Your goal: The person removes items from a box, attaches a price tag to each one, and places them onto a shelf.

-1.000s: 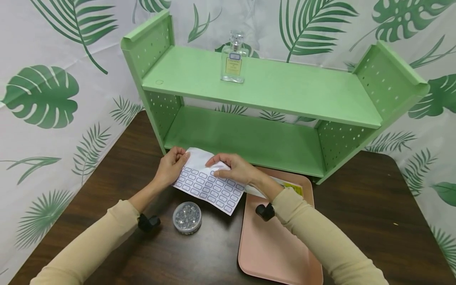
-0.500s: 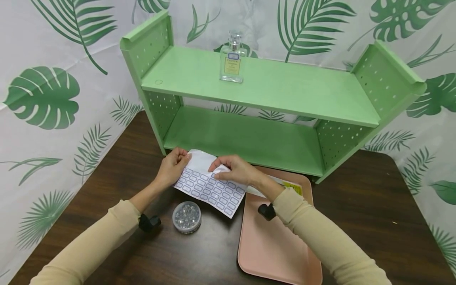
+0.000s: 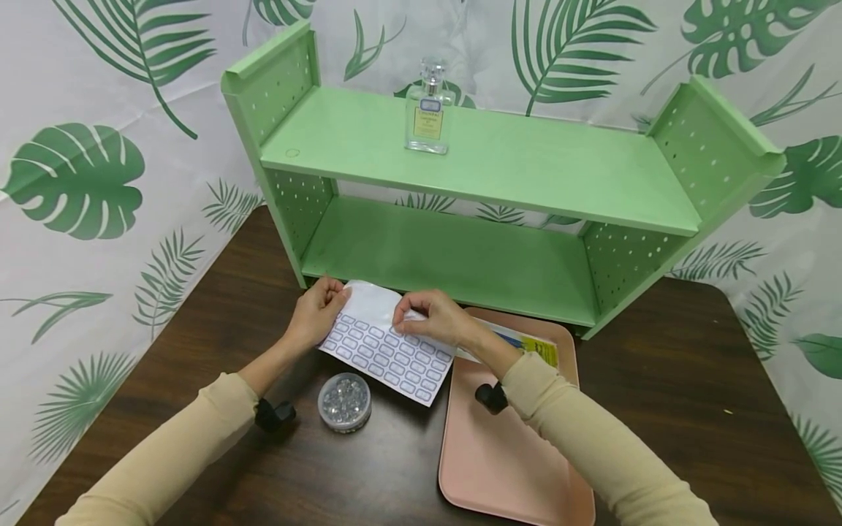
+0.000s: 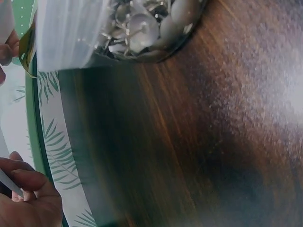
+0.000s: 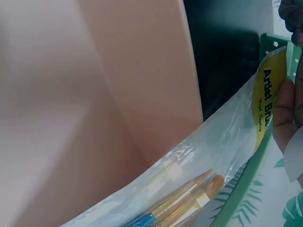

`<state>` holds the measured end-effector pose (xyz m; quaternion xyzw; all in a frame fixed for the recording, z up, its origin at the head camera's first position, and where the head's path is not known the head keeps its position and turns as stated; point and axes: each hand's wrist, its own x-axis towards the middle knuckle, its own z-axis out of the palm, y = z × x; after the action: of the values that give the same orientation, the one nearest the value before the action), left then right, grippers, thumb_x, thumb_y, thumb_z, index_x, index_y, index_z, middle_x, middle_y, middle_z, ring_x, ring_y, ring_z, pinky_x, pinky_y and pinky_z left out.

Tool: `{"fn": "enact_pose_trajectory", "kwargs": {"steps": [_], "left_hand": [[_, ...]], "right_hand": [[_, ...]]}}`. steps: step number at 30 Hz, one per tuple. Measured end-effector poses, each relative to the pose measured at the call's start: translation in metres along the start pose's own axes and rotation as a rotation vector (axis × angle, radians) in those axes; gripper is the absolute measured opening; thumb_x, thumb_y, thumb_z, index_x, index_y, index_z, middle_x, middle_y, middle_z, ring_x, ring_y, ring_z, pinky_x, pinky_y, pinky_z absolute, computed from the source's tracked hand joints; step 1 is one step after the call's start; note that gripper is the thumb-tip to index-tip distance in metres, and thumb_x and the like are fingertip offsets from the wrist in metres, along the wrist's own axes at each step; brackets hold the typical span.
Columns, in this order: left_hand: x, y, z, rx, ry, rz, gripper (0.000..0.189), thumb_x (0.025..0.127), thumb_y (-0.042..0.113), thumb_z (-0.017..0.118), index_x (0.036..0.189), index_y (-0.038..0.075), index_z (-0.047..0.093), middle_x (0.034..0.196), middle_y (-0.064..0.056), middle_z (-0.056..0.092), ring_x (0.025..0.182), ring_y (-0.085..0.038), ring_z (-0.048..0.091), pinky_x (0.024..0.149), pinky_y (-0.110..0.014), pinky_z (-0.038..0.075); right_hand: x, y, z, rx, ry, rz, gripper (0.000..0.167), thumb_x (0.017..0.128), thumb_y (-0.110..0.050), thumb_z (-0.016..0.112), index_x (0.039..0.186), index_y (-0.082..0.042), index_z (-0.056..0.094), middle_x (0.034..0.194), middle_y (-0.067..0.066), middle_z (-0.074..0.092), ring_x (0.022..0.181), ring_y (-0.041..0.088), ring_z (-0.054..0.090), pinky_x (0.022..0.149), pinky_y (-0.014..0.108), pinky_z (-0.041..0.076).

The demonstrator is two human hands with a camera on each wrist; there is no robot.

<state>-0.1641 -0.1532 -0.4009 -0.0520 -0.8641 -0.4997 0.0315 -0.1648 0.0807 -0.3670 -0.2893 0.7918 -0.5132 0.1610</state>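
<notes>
My left hand (image 3: 317,314) grips the upper left corner of a white sheet of label stickers (image 3: 388,359), printed with rows of blue-bordered boxes. Thumb and index finger of my right hand (image 3: 434,315) pinch at the top row of printed labels; whether a single label is between the fingertips is hidden. The sheet's upper part is blank white and slightly bent. Just below it on the table stands a round clear tub (image 3: 345,402) of silvery thumbtacks, large in the left wrist view (image 4: 142,30). Both hands also show at the edges of the wrist views.
A green two-level shelf (image 3: 460,252) stands behind the hands. On its upper level is a glass perfume bottle (image 3: 429,117) with a blue-bordered label. Under my right forearm lies a pink tray (image 3: 513,453) holding a plastic packet of artist brushes (image 5: 203,165).
My right hand has shifted slightly right and down, its thumb and index fingertips now closer together. The sheet has sunk a little. My left hand keeps its grip on the corner.
</notes>
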Motion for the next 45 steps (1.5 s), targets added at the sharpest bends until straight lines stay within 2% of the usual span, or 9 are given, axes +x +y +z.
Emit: {"fn": "enact_pose_trajectory", "kwargs": {"steps": [7, 13, 18, 24, 29, 33, 37, 41, 45], "left_hand": [[-0.002, -0.003, 0.001, 0.008, 0.004, -0.018, 0.018, 0.096, 0.017, 0.053, 0.099, -0.001, 0.055, 0.072, -0.007, 0.056, 0.056, -0.005, 0.045, 0.055, -0.022, 0.038], [-0.003, -0.008, -0.002, 0.032, 0.019, -0.028, 0.019, 0.097, 0.018, 0.052, 0.099, -0.001, 0.054, 0.074, -0.009, 0.058, 0.057, -0.003, 0.045, 0.056, -0.021, 0.038], [-0.004, -0.011, -0.005, 0.042, 0.023, -0.034, 0.02, 0.097, 0.019, 0.051, 0.1, -0.001, 0.054, 0.073, -0.009, 0.057, 0.056, -0.003, 0.045, 0.055, -0.021, 0.038], [-0.006, -0.019, -0.014, 0.069, 0.046, -0.045, 0.021, 0.097, 0.019, 0.051, 0.1, -0.002, 0.054, 0.076, -0.011, 0.06, 0.056, -0.001, 0.046, 0.057, -0.021, 0.039], [-0.01, -0.029, -0.028, 0.125, 0.092, -0.071, 0.023, 0.097, 0.021, 0.051, 0.1, -0.001, 0.054, 0.076, -0.01, 0.058, 0.058, -0.002, 0.045, 0.059, -0.022, 0.038], [-0.011, -0.04, -0.041, 0.169, 0.135, -0.106, 0.025, 0.097, 0.024, 0.05, 0.1, -0.001, 0.054, 0.076, -0.01, 0.058, 0.058, -0.003, 0.046, 0.057, -0.022, 0.038], [-0.011, -0.049, -0.049, 0.209, 0.178, -0.139, 0.027, 0.097, 0.025, 0.05, 0.1, -0.001, 0.054, 0.078, -0.012, 0.06, 0.061, -0.008, 0.047, 0.058, -0.023, 0.038], [-0.009, -0.057, -0.052, 0.24, 0.214, -0.149, 0.026, 0.097, 0.023, 0.05, 0.101, -0.002, 0.054, 0.081, -0.016, 0.062, 0.065, -0.016, 0.051, 0.062, -0.028, 0.039], [-0.007, -0.062, -0.052, 0.262, 0.215, -0.156, 0.026, 0.096, 0.022, 0.05, 0.101, -0.004, 0.054, 0.084, -0.019, 0.062, 0.072, -0.025, 0.055, 0.064, -0.03, 0.04]], "right_hand": [[-0.003, 0.0, 0.001, 0.025, 0.017, 0.062, 0.006, 0.082, -0.001, 0.07, 0.085, 0.0, 0.065, 0.088, 0.006, 0.065, 0.084, 0.009, 0.056, 0.083, 0.021, 0.044], [-0.006, -0.003, 0.001, 0.026, 0.071, 0.144, 0.006, 0.082, -0.007, 0.071, 0.084, -0.005, 0.065, 0.098, 0.003, 0.061, 0.091, 0.015, 0.051, 0.082, 0.025, 0.04], [-0.007, -0.005, 0.001, 0.081, 0.132, 0.195, 0.007, 0.084, -0.006, 0.069, 0.088, -0.002, 0.065, 0.117, 0.011, 0.056, 0.106, 0.019, 0.047, 0.088, 0.031, 0.039], [-0.007, -0.011, -0.003, 0.239, 0.215, 0.238, 0.007, 0.087, -0.004, 0.065, 0.092, 0.001, 0.062, 0.131, 0.021, 0.049, 0.123, 0.026, 0.044, 0.092, 0.034, 0.04], [-0.012, -0.013, -0.007, 0.352, 0.245, 0.262, 0.005, 0.089, -0.006, 0.063, 0.091, -0.004, 0.059, 0.123, 0.017, 0.057, 0.118, 0.024, 0.05, 0.093, 0.031, 0.041], [-0.02, -0.015, -0.008, 0.39, 0.252, 0.291, 0.004, 0.091, -0.007, 0.06, 0.094, -0.005, 0.057, 0.103, 0.005, 0.063, 0.103, 0.021, 0.056, 0.096, 0.038, 0.044], [-0.03, -0.014, -0.008, 0.425, 0.259, 0.324, 0.004, 0.092, -0.005, 0.057, 0.096, -0.005, 0.055, 0.088, -0.002, 0.06, 0.088, 0.016, 0.059, 0.09, 0.04, 0.049], [-0.038, -0.013, -0.007, 0.453, 0.234, 0.334, 0.005, 0.093, -0.002, 0.055, 0.096, -0.004, 0.052, 0.088, -0.001, 0.06, 0.084, 0.012, 0.062, 0.082, 0.034, 0.052], [-0.043, -0.011, -0.007, 0.443, 0.2, 0.333, 0.006, 0.093, -0.003, 0.056, 0.097, -0.001, 0.052, 0.09, 0.002, 0.06, 0.083, 0.013, 0.061, 0.079, 0.031, 0.053]]}}
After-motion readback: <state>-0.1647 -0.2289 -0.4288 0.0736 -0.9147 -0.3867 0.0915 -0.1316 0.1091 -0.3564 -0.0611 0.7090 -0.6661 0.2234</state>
